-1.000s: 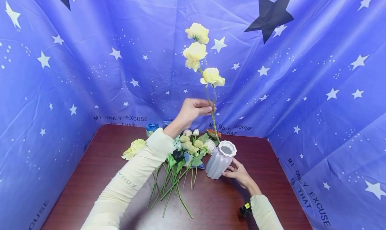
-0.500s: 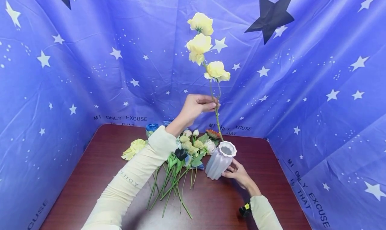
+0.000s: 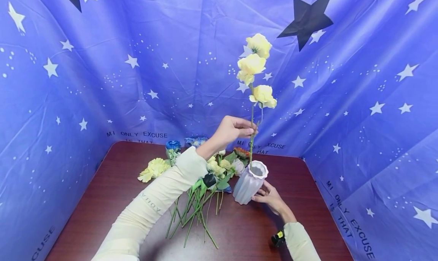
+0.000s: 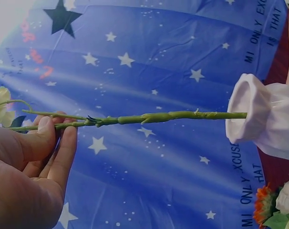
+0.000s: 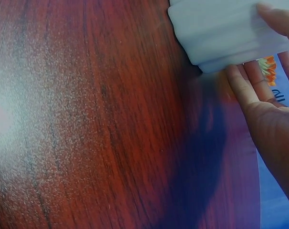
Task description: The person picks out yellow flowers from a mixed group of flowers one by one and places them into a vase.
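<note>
Left hand [image 3: 227,133]: we pinched flower stem [image 4: 159,117] | right hand [image 3: 272,198]: held tilted vase [image 3: 244,187] | insertion seemingly beginning | lowering needed, we judged

Blue star-printed cloth [image 3: 184,82] behind and beside a reddish-brown table [image 3: 294,173] — glare [image 5: 1,117] across its top

The left hand [image 3: 232,131] is pinching between thumb [image 4: 42,138] and fingertips [image 4: 68,138]. Lower down, the right hand [image 3: 272,198] is gripping with spread fingers [image 5: 242,86].

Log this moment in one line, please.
left hand: pinching yellow-flowered stem | right hand: holding pale vase | stem end: at vase mouth
</note>
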`<state>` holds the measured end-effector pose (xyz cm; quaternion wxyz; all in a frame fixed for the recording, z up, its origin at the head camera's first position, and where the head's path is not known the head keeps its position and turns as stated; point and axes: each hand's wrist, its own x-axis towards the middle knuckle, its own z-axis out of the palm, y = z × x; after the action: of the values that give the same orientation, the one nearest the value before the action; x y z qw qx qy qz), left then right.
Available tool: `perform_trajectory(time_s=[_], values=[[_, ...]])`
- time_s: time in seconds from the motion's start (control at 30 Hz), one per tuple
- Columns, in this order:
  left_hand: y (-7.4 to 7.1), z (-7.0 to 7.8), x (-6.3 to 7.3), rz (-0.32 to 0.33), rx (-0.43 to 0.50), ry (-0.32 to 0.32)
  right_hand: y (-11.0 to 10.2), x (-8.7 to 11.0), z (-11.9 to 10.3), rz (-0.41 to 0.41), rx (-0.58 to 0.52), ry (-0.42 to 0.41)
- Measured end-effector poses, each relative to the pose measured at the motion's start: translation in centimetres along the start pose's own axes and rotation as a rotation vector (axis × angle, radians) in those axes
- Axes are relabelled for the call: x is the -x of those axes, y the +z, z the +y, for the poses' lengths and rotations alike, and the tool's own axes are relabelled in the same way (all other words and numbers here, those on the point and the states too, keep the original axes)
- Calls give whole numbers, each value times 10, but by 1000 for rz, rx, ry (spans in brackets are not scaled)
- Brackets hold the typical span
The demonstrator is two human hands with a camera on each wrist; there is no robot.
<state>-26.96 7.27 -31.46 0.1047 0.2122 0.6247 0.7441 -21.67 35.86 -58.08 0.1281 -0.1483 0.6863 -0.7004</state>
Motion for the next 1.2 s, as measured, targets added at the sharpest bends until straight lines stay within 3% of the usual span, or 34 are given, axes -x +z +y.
perform_trajectory(time_s=[0.43, 0.67, 0.93, 1.2], values=[[11, 0, -2, -124, -103, -88, 3, 2, -3, 9, -16, 19], [18, -10, -3, -176, -184, -133, 3, 2, -6, 20, -10, 34], [30, -24, -4, -207, -325, -103, 3, 1, -6, 5, -8, 22], [32, -36, -6, -244, -418, -116, 2, 0, -4, 3, -2, 19]])
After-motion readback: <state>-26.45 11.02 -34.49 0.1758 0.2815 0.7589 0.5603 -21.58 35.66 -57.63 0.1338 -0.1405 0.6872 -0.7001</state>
